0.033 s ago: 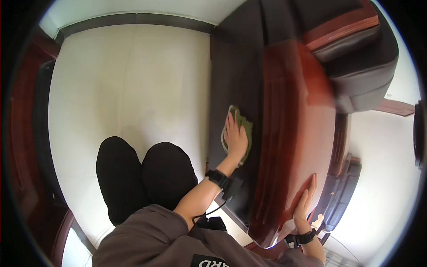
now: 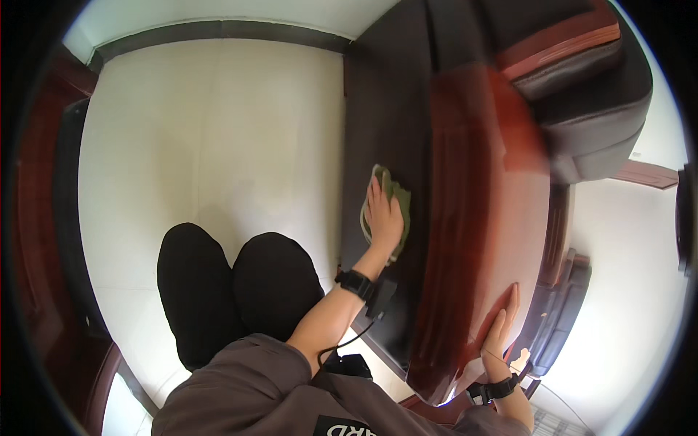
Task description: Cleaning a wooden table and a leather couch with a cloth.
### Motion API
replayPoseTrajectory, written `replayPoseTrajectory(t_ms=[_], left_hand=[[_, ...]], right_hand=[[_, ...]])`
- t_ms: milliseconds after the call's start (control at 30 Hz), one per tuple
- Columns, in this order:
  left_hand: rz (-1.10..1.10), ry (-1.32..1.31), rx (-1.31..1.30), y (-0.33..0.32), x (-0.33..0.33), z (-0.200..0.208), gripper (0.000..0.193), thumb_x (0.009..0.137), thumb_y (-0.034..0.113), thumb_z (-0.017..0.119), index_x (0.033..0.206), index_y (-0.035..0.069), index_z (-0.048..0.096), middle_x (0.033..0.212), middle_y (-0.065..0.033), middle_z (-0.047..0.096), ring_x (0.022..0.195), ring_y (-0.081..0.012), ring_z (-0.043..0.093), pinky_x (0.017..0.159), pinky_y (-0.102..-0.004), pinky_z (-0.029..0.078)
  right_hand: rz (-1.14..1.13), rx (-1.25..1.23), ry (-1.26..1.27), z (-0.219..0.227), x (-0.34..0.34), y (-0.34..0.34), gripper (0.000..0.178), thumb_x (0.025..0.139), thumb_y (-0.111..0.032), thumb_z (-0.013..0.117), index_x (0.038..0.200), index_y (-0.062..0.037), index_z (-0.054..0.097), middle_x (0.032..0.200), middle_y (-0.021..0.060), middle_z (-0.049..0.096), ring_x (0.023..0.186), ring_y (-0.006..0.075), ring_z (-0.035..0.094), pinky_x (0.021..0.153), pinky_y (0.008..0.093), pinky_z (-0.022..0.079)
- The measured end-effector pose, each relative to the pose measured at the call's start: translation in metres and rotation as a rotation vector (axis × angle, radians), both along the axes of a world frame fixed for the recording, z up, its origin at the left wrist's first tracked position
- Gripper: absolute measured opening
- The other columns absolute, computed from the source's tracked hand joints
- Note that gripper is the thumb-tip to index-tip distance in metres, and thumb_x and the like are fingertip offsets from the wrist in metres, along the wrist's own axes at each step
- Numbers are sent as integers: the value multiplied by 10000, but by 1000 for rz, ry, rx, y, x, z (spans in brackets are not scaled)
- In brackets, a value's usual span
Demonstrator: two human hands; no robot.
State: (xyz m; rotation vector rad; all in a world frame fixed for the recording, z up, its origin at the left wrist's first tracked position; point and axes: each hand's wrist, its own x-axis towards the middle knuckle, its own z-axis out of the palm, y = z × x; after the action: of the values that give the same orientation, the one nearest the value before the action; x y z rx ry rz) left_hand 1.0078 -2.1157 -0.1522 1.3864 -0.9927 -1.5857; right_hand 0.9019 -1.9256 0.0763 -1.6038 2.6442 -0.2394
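My left hand point(image 2: 384, 218) lies over a green cloth point(image 2: 402, 211) with a pale edge, pressing it against a dark low surface point(image 2: 385, 102). The fingers stretch forward across the cloth, which shows on both sides of the hand. Just right of it rises a glossy red-brown wooden piece point(image 2: 465, 218) with stepped sides. Farther right and nearer to me, my right hand point(image 2: 498, 334) rests flat on the wooden top, fingers extended and holding nothing. Each wrist wears a black strapped device, and a cable runs from the left one.
Pale tiled floor point(image 2: 211, 145) lies at left, around my dark-clad knees point(image 2: 276, 276). A dark padded seat point(image 2: 592, 138) with red wood trim stands at the far right. Another dark padded piece point(image 2: 560, 320) is beyond my right hand. Dark red furniture point(image 2: 43, 240) lines the left edge.
My left hand and the green cloth have shifted slightly away from me along the dark surface. My right hand keeps its place on the wood.
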Motion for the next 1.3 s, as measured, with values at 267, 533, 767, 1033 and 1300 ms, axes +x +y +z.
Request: replayPoseTrajectory(t_ms=[267, 533, 767, 1033, 1300], left_hand=[[143, 139, 254, -73, -33, -112, 529, 895, 293, 262, 1324, -4, 346, 1366, -201, 353, 1261, -366, 316, 1012, -415, 300], [-87, 407, 732, -75, -27, -187, 598, 896, 405, 234, 1366, 40, 291, 1329, -189, 375, 1157, -333, 421, 923, -421, 379], [78, 521, 633, -74, -25, -172, 633, 910, 453, 216, 1355, 11, 301, 1298, -180, 410, 1128, -321, 445, 917, -423, 390], [-96, 409, 708, -107, 29, -30, 651, 892, 507, 258, 1319, 30, 373, 1307, -152, 425, 1171, -264, 419, 937, -370, 355], [-19, 297, 797, -159, -1, -68, 715, 893, 570, 219, 1361, 37, 310, 1327, -149, 399, 1146, -290, 425, 927, -382, 373]], right_hand=[[8, 0, 4, 3, 1, -3, 516, 918, -269, 275, 1356, 3, 298, 1415, 199, 259, 1319, 335, 240, 1086, 395, 165], [2, 19, 29, 5, 0, -1, 518, 914, -262, 271, 1362, -3, 286, 1409, 197, 267, 1309, 342, 253, 1078, 403, 181], [-4, 8, 25, 8, 7, -2, 515, 907, -264, 273, 1359, -20, 297, 1414, 183, 263, 1310, 343, 249, 1075, 415, 181], [-45, 7, 35, 3, 6, -5, 506, 874, -195, 316, 1355, -35, 311, 1430, 152, 253, 1310, 335, 249, 1072, 422, 176], [-65, 51, 36, 6, 12, -9, 501, 864, -171, 316, 1332, 10, 332, 1406, 207, 279, 1295, 366, 274, 1073, 438, 195]])
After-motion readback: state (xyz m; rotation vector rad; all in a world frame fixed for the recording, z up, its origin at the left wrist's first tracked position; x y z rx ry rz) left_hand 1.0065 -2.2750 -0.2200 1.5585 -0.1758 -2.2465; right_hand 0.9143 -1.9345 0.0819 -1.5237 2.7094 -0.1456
